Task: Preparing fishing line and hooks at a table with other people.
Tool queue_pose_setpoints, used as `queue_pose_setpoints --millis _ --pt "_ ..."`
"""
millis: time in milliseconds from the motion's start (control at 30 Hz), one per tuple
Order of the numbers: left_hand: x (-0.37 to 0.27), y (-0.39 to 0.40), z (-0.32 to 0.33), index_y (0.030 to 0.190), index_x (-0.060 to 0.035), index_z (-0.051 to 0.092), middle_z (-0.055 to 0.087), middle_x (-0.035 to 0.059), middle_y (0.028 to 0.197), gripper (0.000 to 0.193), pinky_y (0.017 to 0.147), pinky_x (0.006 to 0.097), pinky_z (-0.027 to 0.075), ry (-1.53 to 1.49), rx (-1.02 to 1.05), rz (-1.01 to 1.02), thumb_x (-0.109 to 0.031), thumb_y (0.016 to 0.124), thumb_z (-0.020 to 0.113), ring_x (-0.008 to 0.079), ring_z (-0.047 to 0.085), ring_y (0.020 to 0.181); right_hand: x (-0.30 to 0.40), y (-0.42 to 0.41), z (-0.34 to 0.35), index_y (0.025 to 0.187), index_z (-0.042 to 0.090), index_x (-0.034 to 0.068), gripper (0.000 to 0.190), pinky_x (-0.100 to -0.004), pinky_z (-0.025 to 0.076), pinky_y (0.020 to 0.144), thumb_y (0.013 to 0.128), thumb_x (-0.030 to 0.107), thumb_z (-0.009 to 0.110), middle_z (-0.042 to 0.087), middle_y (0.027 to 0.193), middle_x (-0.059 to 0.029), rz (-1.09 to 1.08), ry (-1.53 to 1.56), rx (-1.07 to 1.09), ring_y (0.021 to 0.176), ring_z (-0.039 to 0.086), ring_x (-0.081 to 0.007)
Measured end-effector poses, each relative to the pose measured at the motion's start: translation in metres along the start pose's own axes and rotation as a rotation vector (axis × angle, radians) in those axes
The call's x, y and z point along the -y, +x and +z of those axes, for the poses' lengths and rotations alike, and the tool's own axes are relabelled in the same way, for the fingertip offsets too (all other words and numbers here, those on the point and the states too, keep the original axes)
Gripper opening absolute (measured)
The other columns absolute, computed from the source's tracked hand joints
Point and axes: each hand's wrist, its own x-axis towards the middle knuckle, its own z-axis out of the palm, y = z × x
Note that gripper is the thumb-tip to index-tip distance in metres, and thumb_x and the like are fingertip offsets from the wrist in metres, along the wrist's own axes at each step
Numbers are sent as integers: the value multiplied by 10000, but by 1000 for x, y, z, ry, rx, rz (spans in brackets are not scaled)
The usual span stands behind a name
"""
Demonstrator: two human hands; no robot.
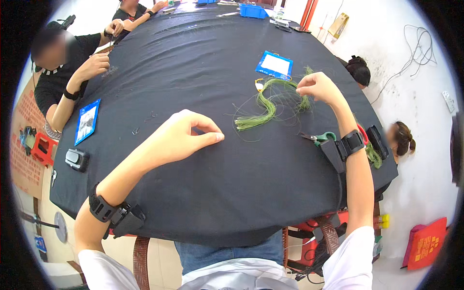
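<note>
My left hand (188,136) is over the middle of the black cloth, thumb and index fingertips pinched together; whether a thin strand is between them cannot be told. My right hand (317,87) is at the right end of a bundle of green line (266,108), its fingertips pinched close to the loose strands. The bundle lies in a curve on the cloth, with stray strands around it and a white tag (259,86) by its upper bend. Green-handled scissors (324,137) lie beside my right wrist.
A blue-edged packet (274,65) lies beyond the bundle, and another packet (87,121) at the left near a black-and-grey device (76,159). Small hooks (135,131) lie left of centre. Co-workers sit along the left edge; a blue bin (252,11) stands at the far side.
</note>
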Motion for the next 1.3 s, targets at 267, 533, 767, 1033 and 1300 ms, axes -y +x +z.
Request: queue_pose_setpoints --millis 267,533,767,1033,1300 --pt "25 5 2 911 13 676 678 59 864 190 749 235 464 -297 8 -19 -158 868 603 96 599 812 31 -39 -6 670 699 45 163 -285 498 621 663 206 725 661 624 -58 -15 -277 100 595 636 -154" --pt "27 2 7 903 10 674 676 59 874 183 761 235 463 -304 -24 25 -154 872 599 100 603 821 41 -47 10 621 663 -7 165 -256 430 544 672 143 712 607 555 -44 -40 -306 302 546 558 -101" --pt "14 -7 15 954 23 663 672 70 902 192 754 239 475 -144 -98 102 -138 866 606 111 612 826 74 -61 21 758 688 -11 189 -218 424 572 743 177 680 602 619 -14 -205 166 349 592 536 -64" --pt "-4 -15 31 994 13 663 672 78 843 216 518 200 452 -558 84 -62 -150 856 627 88 596 668 112 -95 65 789 677 -8 165 -223 448 598 787 156 667 647 690 -33 -284 521 387 629 562 -65" --pt "1 -19 24 849 18 651 636 65 718 148 444 195 445 -568 152 -66 -126 844 619 89 587 587 124 -103 68 1111 570 9 295 -185 421 618 826 67 620 603 1042 -52 -432 445 192 727 524 -48"
